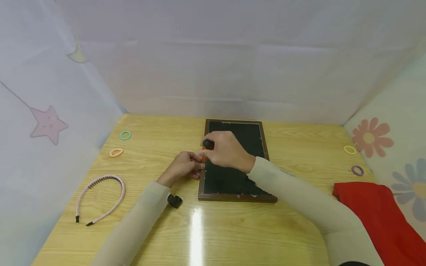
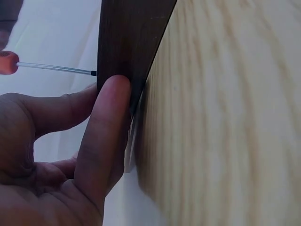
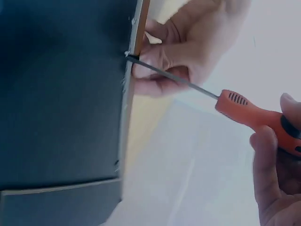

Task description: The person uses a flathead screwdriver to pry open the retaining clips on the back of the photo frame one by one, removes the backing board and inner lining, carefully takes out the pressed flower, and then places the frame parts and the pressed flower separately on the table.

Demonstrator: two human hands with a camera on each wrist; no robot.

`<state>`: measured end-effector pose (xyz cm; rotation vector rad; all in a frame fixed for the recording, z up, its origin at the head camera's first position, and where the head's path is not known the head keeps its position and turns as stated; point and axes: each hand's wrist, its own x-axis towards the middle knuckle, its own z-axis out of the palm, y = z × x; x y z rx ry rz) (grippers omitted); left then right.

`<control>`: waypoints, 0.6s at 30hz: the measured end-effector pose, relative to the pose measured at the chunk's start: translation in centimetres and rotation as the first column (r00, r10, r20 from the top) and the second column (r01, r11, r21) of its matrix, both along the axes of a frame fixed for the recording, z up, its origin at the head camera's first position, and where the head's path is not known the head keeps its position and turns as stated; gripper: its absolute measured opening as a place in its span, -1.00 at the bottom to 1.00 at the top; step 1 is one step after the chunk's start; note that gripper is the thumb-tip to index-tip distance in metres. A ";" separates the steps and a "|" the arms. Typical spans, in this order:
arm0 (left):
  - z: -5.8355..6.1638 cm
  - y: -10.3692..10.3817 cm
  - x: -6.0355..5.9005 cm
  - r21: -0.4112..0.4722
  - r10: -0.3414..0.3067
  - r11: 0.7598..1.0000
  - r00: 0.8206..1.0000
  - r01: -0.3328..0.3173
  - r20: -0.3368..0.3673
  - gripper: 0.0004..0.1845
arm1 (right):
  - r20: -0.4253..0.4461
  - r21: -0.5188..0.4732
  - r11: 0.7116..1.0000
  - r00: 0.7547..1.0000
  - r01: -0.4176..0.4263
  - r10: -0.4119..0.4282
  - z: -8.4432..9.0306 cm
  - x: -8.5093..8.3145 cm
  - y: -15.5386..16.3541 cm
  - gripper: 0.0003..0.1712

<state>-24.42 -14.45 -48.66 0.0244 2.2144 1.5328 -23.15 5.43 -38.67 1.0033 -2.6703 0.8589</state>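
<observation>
An orange-handled screwdriver (image 3: 256, 115) is gripped by the right hand (image 1: 227, 150), its thin shaft tip set against the brown-framed, black-backed picture frame (image 1: 234, 184). The frame's edge is pressed by the straight fingers of the left hand (image 1: 182, 168) just beside the tip.

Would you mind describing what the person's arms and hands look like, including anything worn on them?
Both arms wear long, close-fitting beige sleeves that end at the wrists: the left sleeve and the right sleeve. The left hand and right hand are bare, with no gloves, rings or watch showing. A small black device sits at the left wrist.
</observation>
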 end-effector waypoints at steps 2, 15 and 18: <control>0.1 -0.1 0.1 -0.010 -0.013 1.000 1.000 0.013 0.022 -0.66 | 0.077 -0.029 0.999 0.996 0.045 -0.042 0.1 -0.5 1.2 -0.71; 1.6 -1.0 -3.4 -0.099 -0.002 0.995 0.995 -0.009 -0.103 -0.47 | 0.388 -0.146 0.929 0.884 0.339 -0.262 -3.3 -5.4 9.9 -0.63; 1.2 -0.7 -4.4 -0.054 -0.011 0.999 0.998 0.008 -0.057 -0.38 | 0.377 -0.112 0.928 0.879 0.355 -0.291 -4.1 -5.5 10.3 -0.61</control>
